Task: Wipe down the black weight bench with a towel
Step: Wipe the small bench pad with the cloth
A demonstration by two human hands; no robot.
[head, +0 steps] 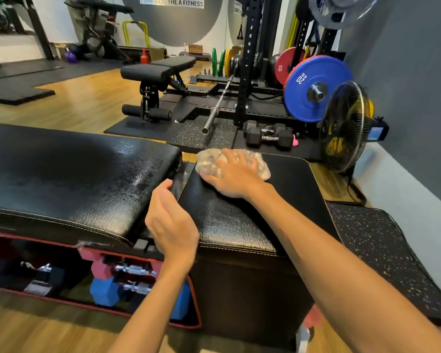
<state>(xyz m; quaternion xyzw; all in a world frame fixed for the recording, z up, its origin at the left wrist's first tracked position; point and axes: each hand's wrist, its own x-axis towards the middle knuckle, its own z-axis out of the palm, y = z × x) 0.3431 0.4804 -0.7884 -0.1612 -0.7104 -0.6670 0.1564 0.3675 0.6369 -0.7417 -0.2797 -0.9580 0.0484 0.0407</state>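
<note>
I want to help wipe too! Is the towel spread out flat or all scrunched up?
Scrunched up. The towel sits as a lumpy wad on the black bench pad, with the right hand pressing flat on top of it.

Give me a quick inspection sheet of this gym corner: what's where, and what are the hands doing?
Surface: black weight bench, two pads with a gap between; the long pad looks shiny.
Job's things: crumpled pale towel on the short pad's far edge.
Clutter: dumbbells stored under the bench.
Hands: right hand presses flat on the towel; left hand relaxed, holding nothing, at the gap.
Cables: fan cord trailing on the floor.
Surroundings: fan, blue plate, barbell, second bench, speckled mat.
</note>
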